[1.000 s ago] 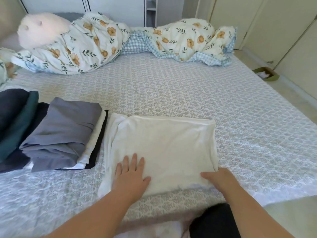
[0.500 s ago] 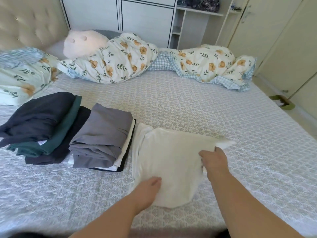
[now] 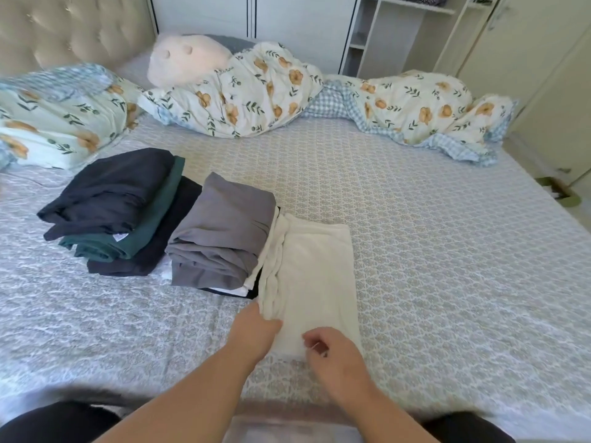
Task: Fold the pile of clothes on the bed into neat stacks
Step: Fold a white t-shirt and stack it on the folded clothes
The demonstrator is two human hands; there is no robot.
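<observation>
Though folded — white garment (image 3: 316,276) lengthwise, headboard-pointing

You have a cream-white garment (image 3: 319,276) on the bedspread (image 3: 447,251) — pale blue-grey with a white lattice print. Left of that garment: a grey fold (image 3: 224,225), then navy (image 3: 112,190) over dark green (image 3: 150,228). Beyond it — a quilt (image 3: 249,94) with orange flowers and blue check.

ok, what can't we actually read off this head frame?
- Left hand: fingers hidden under the edge of the white garment; grip unclear.
- Right hand: seen from the back, so what the fingers pinch is hidden.
- Layers under the grey garment: only thin white and black edges show.
- Green thing on the floor: cut by the bed edge, too small to identify.
</observation>
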